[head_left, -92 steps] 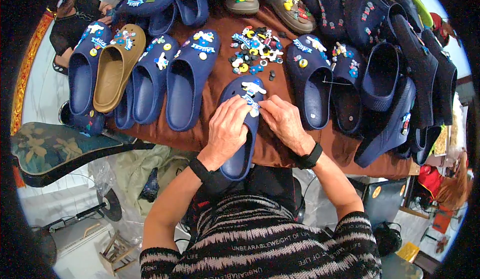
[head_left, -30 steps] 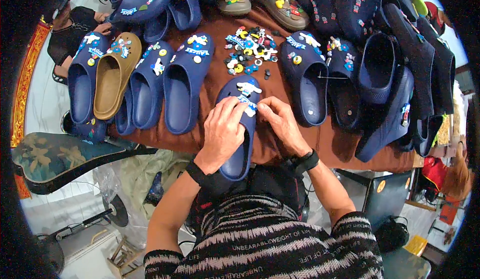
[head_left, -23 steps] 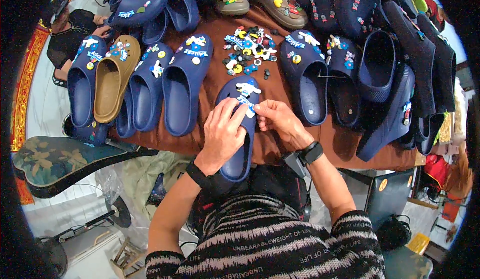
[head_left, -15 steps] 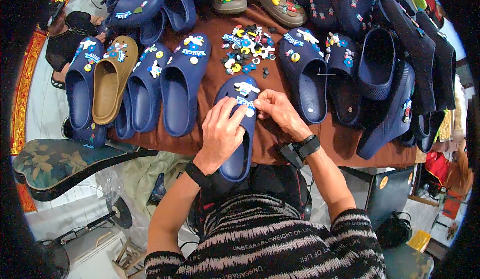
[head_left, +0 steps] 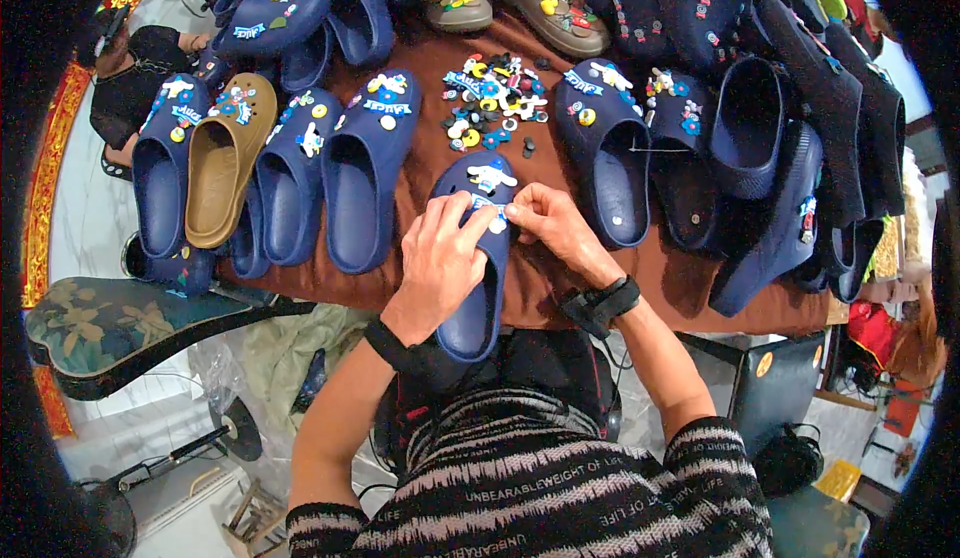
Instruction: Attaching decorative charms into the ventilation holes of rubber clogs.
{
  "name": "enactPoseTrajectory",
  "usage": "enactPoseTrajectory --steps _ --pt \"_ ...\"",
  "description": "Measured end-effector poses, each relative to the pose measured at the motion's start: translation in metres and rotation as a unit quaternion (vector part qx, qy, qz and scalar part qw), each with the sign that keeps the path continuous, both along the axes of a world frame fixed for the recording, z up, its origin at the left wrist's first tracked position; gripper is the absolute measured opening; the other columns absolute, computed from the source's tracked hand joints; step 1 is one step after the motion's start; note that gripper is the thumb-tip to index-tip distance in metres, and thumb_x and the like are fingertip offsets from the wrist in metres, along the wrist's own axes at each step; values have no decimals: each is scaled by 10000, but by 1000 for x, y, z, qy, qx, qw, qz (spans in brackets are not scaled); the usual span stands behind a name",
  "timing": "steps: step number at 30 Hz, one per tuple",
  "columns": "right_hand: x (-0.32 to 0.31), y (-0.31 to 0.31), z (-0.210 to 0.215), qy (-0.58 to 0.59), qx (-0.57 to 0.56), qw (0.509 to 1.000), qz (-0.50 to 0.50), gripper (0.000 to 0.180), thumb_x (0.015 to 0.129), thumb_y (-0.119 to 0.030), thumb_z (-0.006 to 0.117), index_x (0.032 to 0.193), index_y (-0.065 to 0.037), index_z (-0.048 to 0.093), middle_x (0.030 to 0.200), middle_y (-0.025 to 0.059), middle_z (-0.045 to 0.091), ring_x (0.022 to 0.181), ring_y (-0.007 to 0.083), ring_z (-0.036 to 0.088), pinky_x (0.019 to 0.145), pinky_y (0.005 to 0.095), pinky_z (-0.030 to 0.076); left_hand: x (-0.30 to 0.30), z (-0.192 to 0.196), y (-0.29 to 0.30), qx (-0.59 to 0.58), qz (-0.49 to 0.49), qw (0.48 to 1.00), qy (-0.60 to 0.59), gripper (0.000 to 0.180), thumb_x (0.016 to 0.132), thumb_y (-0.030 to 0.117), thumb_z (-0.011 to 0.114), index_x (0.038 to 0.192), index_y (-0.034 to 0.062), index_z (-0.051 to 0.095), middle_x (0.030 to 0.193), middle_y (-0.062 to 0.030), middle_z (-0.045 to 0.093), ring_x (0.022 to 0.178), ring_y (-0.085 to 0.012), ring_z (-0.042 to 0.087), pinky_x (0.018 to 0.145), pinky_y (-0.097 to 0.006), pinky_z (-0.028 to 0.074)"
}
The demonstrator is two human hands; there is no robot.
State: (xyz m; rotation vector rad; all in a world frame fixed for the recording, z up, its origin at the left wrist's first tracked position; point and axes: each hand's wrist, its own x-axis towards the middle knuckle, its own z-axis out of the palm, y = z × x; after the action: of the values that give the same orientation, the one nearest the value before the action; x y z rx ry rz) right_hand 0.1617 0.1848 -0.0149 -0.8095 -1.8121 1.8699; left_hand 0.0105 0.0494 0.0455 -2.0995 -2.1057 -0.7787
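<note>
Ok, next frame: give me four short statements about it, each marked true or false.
1. The left hand rests on the navy foam clog nearest the person. True.
2. The right hand hangs clear of that clog. False: its fingertips are at the blue-and-white charm on it.
3. A pile of small multicoloured charms lies on shiny brown cloth. True.
4. Both wrists are bare. False: each wears a black band.

Brown-draped table [head_left: 690,298], blue clogs [head_left: 468,320], loose charms [head_left: 497,98]
</note>
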Motion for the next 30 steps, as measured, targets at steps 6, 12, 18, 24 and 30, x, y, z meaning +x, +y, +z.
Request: enactPoseTrajectory --steps 6,12,18,24,30 --pt "-2 7 9 -47 87 995 17 232 956 -209 679 871 -3 614 725 17 613 688 105 591 606 301 473 -6 -9 0 -8 -13 1000 27 514 653 -17 653 1152 104 683 1145 -132 602 1093 -339 592 906 -452 529" --pt "-26 40 -12 -107 324 924 -174 200 950 -153 622 959 35 553 899 253 652 850 438 652 746 489 521 0 -20 0 72 0 997 12 521 653 -48 620 1153 92 670 1124 -142 593 1082 -359 592 923 -463 511" --pt "-54 53 0 -263 374 877 -149 280 895 -154 679 1053 31 540 1024 274 658 960 463 656 813 530 533 -2 -25 -2 87 20 994 -61 544 710 -48 578 1245 51 591 1170 -186 605 1113 -387 587 966 -483 486" --pt "-46 69 -19 -238 373 887 -136 248 878 -151 680 1026 33 603 1001 243 688 947 426 673 817 508 538 -14 -5 -12 36 -46 983 -174 432 835 42 608 1267 33 592 1239 -208 594 1182 -401 571 1037 -458 451" --pt "-30 44 20 -38 116 981 -149 222 961 -147 622 1074 40 661 856 99 692 719 178 648 658 319 533 -43 3 2 27 -42 966 -252 296 946 213 635 1165 15 652 1198 -191 622 1161 -354 605 1019 -416 458"
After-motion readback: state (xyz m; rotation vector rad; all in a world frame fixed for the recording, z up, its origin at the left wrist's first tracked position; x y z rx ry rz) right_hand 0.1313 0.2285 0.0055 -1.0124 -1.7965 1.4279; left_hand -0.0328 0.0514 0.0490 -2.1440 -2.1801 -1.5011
